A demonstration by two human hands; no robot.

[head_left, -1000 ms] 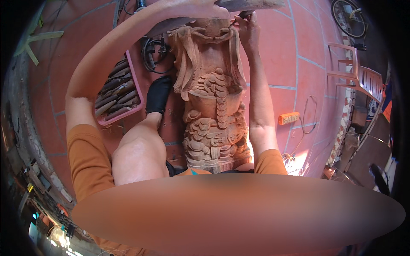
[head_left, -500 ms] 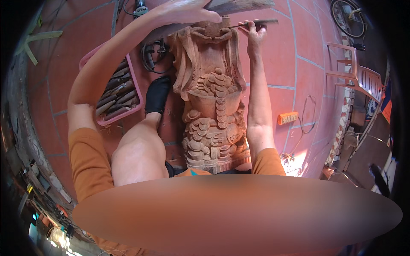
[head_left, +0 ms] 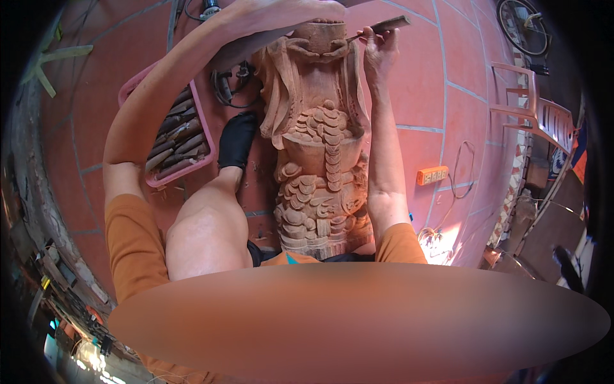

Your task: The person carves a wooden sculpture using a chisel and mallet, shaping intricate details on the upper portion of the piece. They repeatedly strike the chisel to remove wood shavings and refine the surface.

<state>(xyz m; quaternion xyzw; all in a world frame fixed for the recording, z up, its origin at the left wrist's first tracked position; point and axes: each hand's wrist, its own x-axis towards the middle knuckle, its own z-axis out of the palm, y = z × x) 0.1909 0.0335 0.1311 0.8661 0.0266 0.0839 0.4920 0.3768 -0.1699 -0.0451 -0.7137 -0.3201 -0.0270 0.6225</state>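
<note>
Tiles [head_left: 416, 77]; right fingers [head_left: 369, 35] around wooden-handled tool [head_left: 393, 24]

The person near me wears an orange-brown shirt [head_left: 276, 259], its plain left sleeve [head_left: 135, 237] and right sleeve [head_left: 401, 244] both ending above the elbow. A small teal patch [head_left: 291, 259] shows at the front. Black cloth [head_left: 256, 254] appears beside the thigh. The left foot has a black covering [head_left: 235, 141], perhaps a sock or soft shoe.
</note>
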